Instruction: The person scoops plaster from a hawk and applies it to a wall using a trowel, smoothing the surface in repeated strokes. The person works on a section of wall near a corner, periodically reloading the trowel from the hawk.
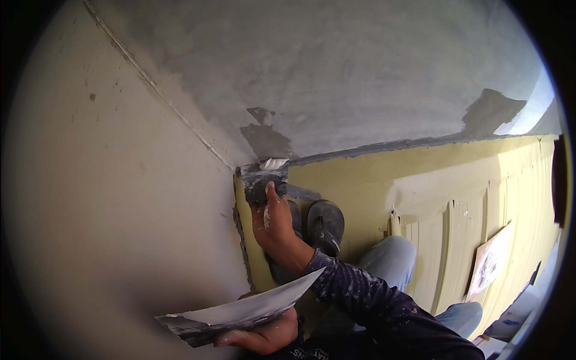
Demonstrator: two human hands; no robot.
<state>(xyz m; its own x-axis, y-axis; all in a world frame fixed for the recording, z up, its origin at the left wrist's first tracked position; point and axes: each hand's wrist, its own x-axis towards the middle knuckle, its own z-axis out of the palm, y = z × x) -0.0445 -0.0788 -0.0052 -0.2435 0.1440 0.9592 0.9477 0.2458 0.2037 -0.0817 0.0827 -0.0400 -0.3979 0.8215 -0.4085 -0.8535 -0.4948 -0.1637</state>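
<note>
A putty knife point(257, 187) with a wide, smeared blade is in my right hand point(277, 227), thumb pressed on top of the blade. White putty point(275, 163) sits along its front edge, at the foot of the grey wall point(360, 78) near the corner. Just above is a darker patch point(267, 139) on that wall. Lower down, my left hand point(267, 337) grips a broad metal scraper blade point(240, 313) from beneath; pale putty coats its upper face. White smears mark both hands and my right sleeve.
A pale wall point(108, 198) rises on the left, meeting the grey one at a rough seam. Below lies a yellow surface point(360, 174), ridged toward the right, with a smeared board point(489, 261) on it. My dark footwear point(326, 223) is close beside my right hand.
</note>
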